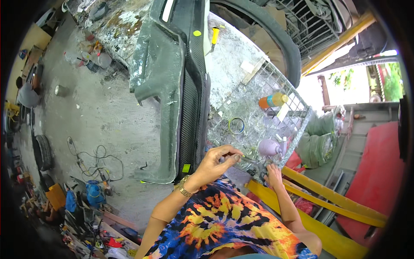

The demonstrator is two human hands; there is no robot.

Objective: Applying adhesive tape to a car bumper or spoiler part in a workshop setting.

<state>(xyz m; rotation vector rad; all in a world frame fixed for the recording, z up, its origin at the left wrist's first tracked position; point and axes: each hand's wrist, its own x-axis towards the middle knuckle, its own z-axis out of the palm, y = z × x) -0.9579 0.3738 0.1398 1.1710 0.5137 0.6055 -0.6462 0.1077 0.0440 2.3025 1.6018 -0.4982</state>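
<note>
My left hand has its fingertips closed around something small and thin, too small to name, right of the dark carbon-weave car panel. Lower to the right, my right hand is closed at a cluttered corner of the worktable, on something greyish I cannot make out. Just above it lies a lilac bottle. A tape ring and an orange-capped or orange-filled bottle lie further up. Small yellow tape pieces stick to the panel, and a yellow-handled tool lies beside its upper end.
Yellow beams and a red panel stand at my right, by green sacks. Cables, a tyre and clutter are on the left floor. A dark curved part rests at the table's far right.
</note>
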